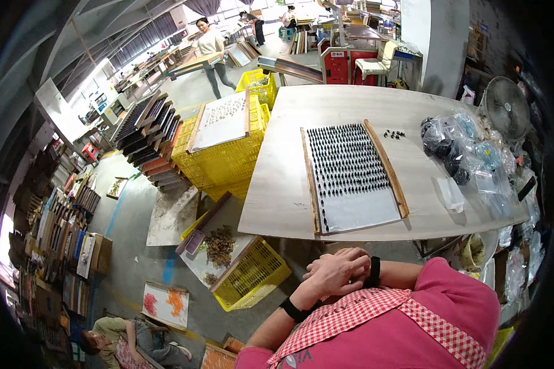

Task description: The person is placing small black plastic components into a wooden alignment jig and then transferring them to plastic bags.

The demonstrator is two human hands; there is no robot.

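Observation:
My left hand [333,275] lies across my right hand [351,253] in front of my body, at the near edge of the table [271,212]. The left fingers stretch out toward the right wrist and hold nothing I can see. Most of the right fingers are hidden under the left hand. Beyond them, apart from both hands, lies a white board [366,212] between two wooden strips [388,169]. Many small black pointed pieces [348,160] stand on it in close rows, with one short column running nearer to me. A loose cluster of similar black pieces [394,134] sits to its right.
Plastic bags [452,144] and a fan [505,109] crowd the table's right. Yellow crates [218,166] bearing another board [218,123] stand left, above a tray of dried brownish bits [220,247]. One person [210,46] carries a board; another [126,341] sits at lower left.

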